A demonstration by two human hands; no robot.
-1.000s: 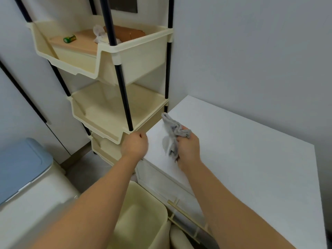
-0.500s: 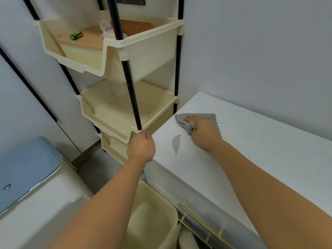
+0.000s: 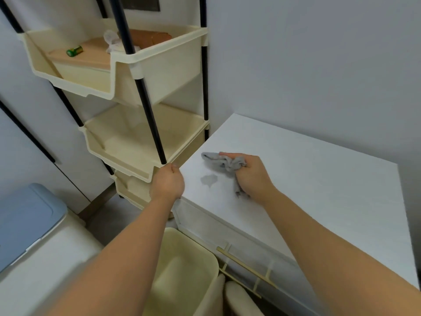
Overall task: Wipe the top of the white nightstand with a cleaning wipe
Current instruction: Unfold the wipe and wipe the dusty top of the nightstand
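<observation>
The white nightstand (image 3: 319, 192) fills the right half of the view, its top flat and bare. My right hand (image 3: 250, 174) grips a crumpled grey wipe (image 3: 218, 161) and presses it onto the top near the left corner. A small damp patch (image 3: 208, 180) shows on the surface just left of that hand. My left hand (image 3: 167, 184) is curled into a fist at the nightstand's left corner, beside the shelf post; what it holds, if anything, is hidden.
A cream shelf rack (image 3: 141, 142) with black posts stands left of the nightstand. A green battery (image 3: 74, 51) and a brown box lie on its top tier. A cream bin (image 3: 182, 270) sits below, a blue-lidded bin (image 3: 25, 222) at far left. Walls close behind.
My right hand went from holding the wipe up in the air to pressing it on the top, then slid it slightly toward me. A damp mark stayed behind. My left hand stayed put.
</observation>
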